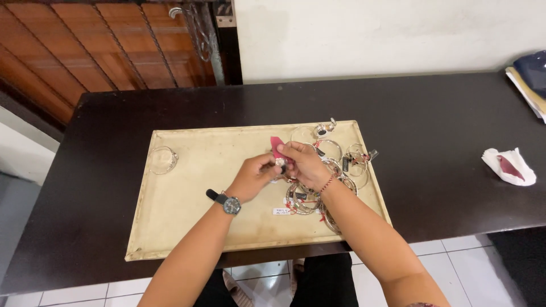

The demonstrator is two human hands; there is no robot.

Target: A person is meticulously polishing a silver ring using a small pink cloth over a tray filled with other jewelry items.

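Observation:
A cream flat tray (187, 193) lies on a dark table (443, 148). Over its middle my left hand (254, 175), with a wristwatch, pinches a small silver piece (280, 164); I cannot tell exactly what it is. My right hand (304, 162), with a red thread bracelet on the wrist, holds a small pink cloth (276, 145) against that piece. A heap of silver bangles (318, 196) with small tags lies just right of and below my hands. One single bangle (162, 159) rests alone at the tray's left edge.
A crumpled white tissue with a red cloth (509, 166) lies on the table to the right. Stacked papers and a dark item (532, 79) sit at the far right corner. A white wall and a wooden shutter stand behind the table. Tiled floor shows below.

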